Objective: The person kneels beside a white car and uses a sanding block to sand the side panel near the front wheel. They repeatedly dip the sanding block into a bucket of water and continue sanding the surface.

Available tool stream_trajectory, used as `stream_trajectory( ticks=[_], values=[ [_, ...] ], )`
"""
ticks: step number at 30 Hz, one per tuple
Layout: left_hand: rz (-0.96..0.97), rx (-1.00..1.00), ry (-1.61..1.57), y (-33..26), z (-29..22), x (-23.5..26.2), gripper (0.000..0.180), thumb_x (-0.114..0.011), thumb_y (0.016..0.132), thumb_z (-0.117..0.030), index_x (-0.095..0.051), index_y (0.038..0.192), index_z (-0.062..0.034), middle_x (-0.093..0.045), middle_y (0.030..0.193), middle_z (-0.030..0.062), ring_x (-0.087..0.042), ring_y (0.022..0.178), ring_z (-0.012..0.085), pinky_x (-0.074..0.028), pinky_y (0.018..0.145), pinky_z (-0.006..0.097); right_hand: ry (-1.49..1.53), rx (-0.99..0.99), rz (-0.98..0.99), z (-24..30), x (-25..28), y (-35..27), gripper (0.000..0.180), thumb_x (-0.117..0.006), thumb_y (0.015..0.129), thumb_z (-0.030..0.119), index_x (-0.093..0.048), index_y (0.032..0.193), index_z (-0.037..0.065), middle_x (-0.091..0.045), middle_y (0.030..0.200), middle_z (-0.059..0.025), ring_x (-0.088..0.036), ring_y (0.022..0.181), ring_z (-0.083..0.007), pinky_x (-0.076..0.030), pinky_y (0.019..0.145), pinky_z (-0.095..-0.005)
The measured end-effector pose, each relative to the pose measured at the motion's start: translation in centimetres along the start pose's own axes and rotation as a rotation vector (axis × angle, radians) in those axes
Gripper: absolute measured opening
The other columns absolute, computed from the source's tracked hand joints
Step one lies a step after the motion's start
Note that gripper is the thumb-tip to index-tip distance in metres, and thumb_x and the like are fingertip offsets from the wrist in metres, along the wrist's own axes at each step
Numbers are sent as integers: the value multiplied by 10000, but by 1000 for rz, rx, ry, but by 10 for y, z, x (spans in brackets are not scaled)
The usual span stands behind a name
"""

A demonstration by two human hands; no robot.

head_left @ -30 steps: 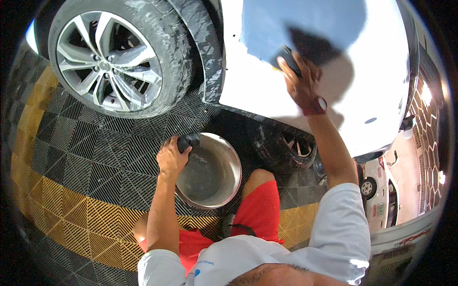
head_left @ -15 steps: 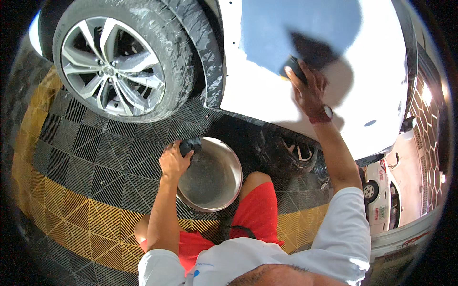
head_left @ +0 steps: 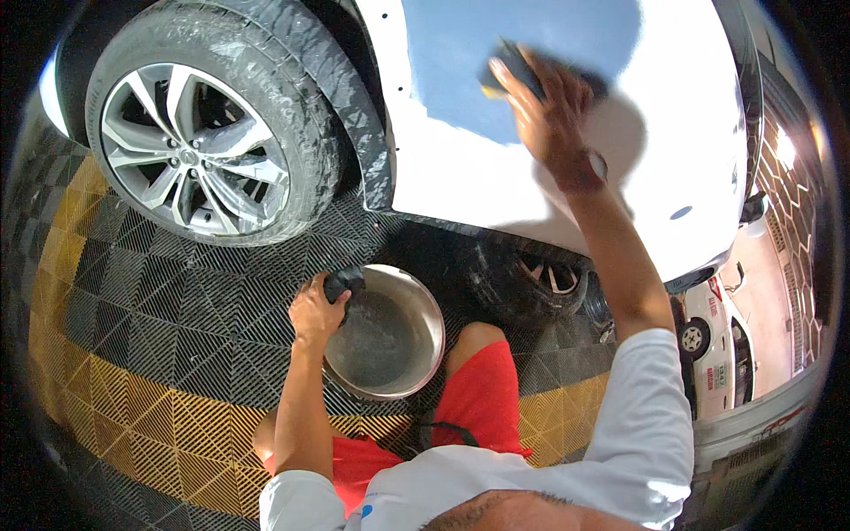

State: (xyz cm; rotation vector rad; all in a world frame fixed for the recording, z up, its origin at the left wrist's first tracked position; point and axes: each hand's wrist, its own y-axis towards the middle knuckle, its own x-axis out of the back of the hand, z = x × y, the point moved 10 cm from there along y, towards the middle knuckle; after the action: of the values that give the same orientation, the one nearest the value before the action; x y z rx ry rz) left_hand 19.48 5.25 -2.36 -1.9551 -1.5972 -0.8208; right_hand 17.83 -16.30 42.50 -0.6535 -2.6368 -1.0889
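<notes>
My right hand [head_left: 553, 119] presses a black sanding block [head_left: 524, 78] with a yellow lower edge against a car's white body panel [head_left: 691, 168]. The block lies on a large grey primer-like patch [head_left: 443, 66], and its outline is a little blurred. My left hand [head_left: 316, 311] is closed around a soft-looking black pad [head_left: 344, 283], perhaps a sponge, at the left rim of a round metal basin [head_left: 433, 347]. Cloudy greyish water seems to lie in the basin, which stands on the floor in front of my knees.
Left of the panel is a dusty car wheel [head_left: 190, 159] beside dark, wrinkled wheel-arch covering [head_left: 350, 115]. Another wheel [head_left: 531, 283] shows beneath the car. Black and yellow grid tiles [head_left: 177, 305] cover the floor. A white vehicle [head_left: 708, 345] stands at the far right.
My right hand has slid the sanding block up and left over the grey patch. My left hand still grips the black pad at the basin rim. The whole view has shifted slightly.
</notes>
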Motion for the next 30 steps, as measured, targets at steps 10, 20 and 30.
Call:
stream_trajectory(
  ticks=[10,20,30],
  values=[
    [-26,-49,-27,-6,-13,-14,680,-881,832,-441,-670,1363,-71,-739,1211,192,-710,1148,391,-584,969,475,-11,47,61,-35,11,-87,581,-753,903,98,-698,1428,341,-592,1534,-35,-579,1303,-276,-388,1059,-493],
    [6,5,-42,-9,-16,-22,693,-880,842,-414,-658,1407,-79,-724,1293,198,-667,1244,397,-550,1061,472,133,84,35,-23,-11,-105,527,-747,897,104,-744,1397,274,-581,1502,-36,-569,1265,-245,-372,1109,-448],
    [-95,-37,-26,-5,-9,3,661,-905,812,-366,-683,1341,-38,-741,1235,215,-703,1155,404,-565,1002,478,70,95,-111,33,-9,42,636,-707,904,138,-640,1495,361,-606,1501,-33,-624,1208,-258,-478,967,-466]
  ],
)
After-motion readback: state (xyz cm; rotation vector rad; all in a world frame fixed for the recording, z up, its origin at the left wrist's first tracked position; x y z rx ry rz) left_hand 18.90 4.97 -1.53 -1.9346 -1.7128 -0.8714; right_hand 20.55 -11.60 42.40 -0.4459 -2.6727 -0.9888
